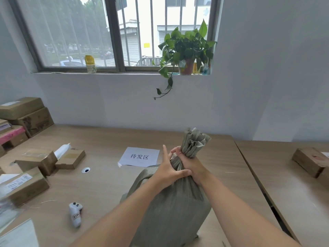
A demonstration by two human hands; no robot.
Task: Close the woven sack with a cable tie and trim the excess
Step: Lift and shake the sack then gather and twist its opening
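A full grey-green woven sack (pixel 170 207) stands upright on the wooden table, its mouth gathered into a ruffled neck (pixel 193 142). My right hand (pixel 191 165) is wrapped tightly around that neck from the right. My left hand (pixel 168 172) presses against the neck from the left, thumb laid across the front and fingers stretched upward. A thin pale strip that could be a cable tie (pixel 45 202) lies on the table at the left. No cutting tool is in view.
Several cardboard boxes (pixel 70 158) sit at the table's left, another box (pixel 310 161) on the right table. A white paper sign (pixel 139 156) lies behind the sack, a white controller (pixel 75 213) at front left. A gap (pixel 256 177) separates the two tables.
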